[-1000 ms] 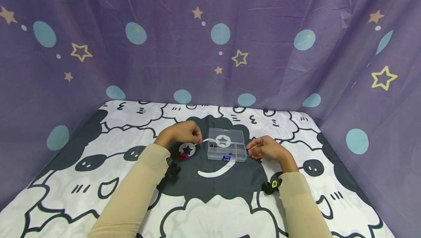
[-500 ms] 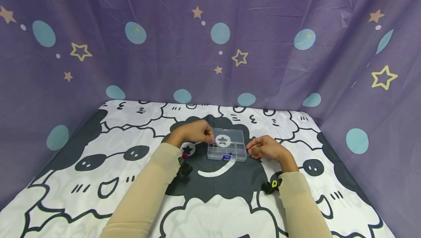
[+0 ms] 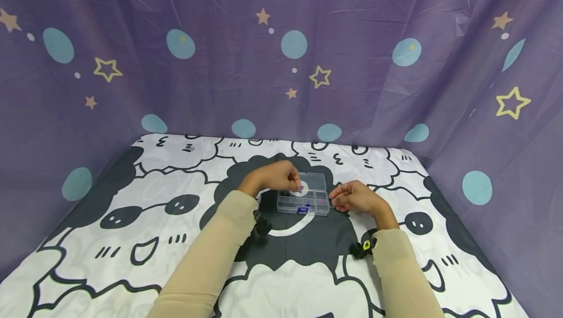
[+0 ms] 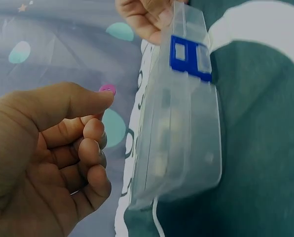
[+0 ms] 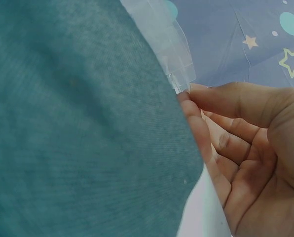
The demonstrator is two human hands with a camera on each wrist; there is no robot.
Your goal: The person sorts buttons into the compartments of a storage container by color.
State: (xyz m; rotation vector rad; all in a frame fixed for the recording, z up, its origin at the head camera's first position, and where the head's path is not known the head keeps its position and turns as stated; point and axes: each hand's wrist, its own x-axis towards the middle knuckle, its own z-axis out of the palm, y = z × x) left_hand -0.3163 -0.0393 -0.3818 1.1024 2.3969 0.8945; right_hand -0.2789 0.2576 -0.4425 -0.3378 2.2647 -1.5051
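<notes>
My left hand point(image 3: 278, 175) pinches a small pink button point(image 4: 107, 89) between thumb and forefinger; the other fingers are curled in. It hovers over the back left of a clear plastic compartment box point(image 3: 292, 206), whose lid point(image 3: 314, 180) is folded back. A blue latch point(image 4: 190, 58) sits on the box's front. Inside, a pink bit point(image 3: 321, 201) lies in a right-hand compartment. At the box's right end, my right hand point(image 3: 357, 196) pinches the plastic edge with thumb and fingertips, as the right wrist view shows.
The table cloth point(image 3: 290, 288) has a black-and-white cartoon sheep print. A purple curtain point(image 3: 228, 93) with stars and dots stands behind the table and along both sides. Each wrist wears a black strap-on camera, such as the right one point(image 3: 358, 250).
Carrying the pink button, my left hand has moved right from beside the box to above it. Its arm now covers the small red and purple pieces left of the box. My right hand stays put.
</notes>
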